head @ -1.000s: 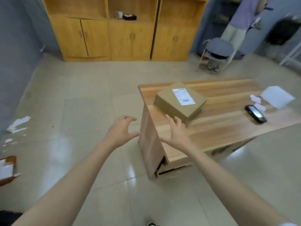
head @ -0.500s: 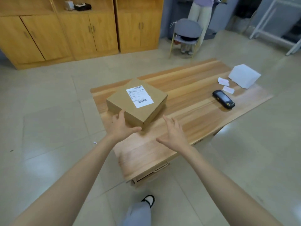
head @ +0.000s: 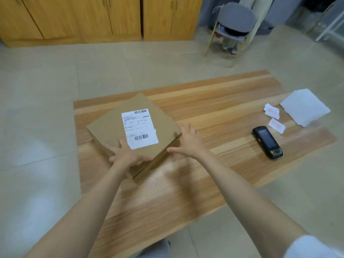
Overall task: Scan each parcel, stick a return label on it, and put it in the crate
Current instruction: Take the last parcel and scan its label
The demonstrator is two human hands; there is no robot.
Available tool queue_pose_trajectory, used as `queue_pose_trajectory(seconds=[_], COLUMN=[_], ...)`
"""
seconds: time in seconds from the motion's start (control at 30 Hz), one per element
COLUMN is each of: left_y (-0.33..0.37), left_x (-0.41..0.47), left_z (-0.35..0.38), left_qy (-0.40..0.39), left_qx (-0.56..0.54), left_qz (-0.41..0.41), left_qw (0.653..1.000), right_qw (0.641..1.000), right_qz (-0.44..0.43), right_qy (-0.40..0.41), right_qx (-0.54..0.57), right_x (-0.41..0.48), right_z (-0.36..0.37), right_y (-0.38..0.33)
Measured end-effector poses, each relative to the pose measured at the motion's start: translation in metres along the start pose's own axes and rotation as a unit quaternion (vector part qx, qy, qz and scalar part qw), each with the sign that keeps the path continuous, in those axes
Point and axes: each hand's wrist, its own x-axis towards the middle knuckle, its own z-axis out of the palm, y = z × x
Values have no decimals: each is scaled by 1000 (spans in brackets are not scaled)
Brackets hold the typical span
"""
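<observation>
A flat brown cardboard parcel with a white shipping label lies on the left part of the wooden table. My left hand rests flat on the parcel's near corner with fingers spread. My right hand touches the parcel's right edge, fingers straight. A black handheld scanner lies on the table to the right. Two small return labels with red print lie beyond the scanner, next to a white sheet.
Wooden cabinets line the back wall. A grey chair stands behind the table, with a person's legs behind it. A white frame is at the far right. Tiled floor surrounds the table.
I have stepped closer to the table. My left hand slid onto the parcel's near corner, and my right hand came up from the table top to its right edge.
</observation>
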Motion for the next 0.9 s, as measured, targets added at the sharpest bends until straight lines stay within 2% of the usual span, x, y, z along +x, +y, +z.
queue_pose_trajectory(seconds=[0.13,0.23,0.33,0.43,0.53,0.63,0.77,0.9], left_y=[2,-4,-4,13,59,114,173,202], left_x=[9,17,20,16,11,8,2,-3], left_z=[7,6,6,14,26,44,82,123], left_qy=[23,17,33,40,52,23,-13,-35], left_qx=[-17,-20,-31,-78,-88,-66,-35,-6], left_qz=[-93,-110,-102,-99,-51,8,40,28], left_qw=[995,994,994,991,994,997,999,999], right_qw=[997,992,988,992,995,992,991,989], right_qz=[-24,-43,-57,-50,-33,-8,27,33], right_qy=[-75,-118,-133,-101,-50,-23,-37,-72], right_qx=[5,32,59,60,80,125,128,128], right_x=[44,67,77,75,69,60,54,52], right_z=[-7,-4,-2,-12,-37,-66,-102,-122], right_y=[4,-3,-3,15,53,104,170,221])
